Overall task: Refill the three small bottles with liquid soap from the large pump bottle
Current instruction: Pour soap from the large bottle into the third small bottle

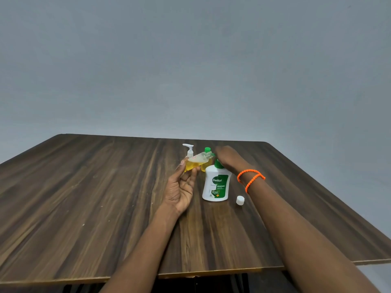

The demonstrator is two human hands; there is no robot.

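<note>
1. Head view: large white Dettol pump bottle with green pump (215,185) stands upright mid-desk on the dark wood-grain desk (105,197).
2. Left hand (183,187) pinches a small clear bottle of yellow soap (195,162), tilted, neck toward the pump.
3. Right hand (225,157) rests on the pump head; finger pose blurred, cannot tell. Orange bracelets (250,178) on its wrist.
4. Small white cap (240,200) lies just right of the large bottle.
5. Behind: small white-pump bottle (189,151), small green-capped bottle (207,150).

white-green pump bottle (215,185), dark wood-grain table (95,197).
</note>
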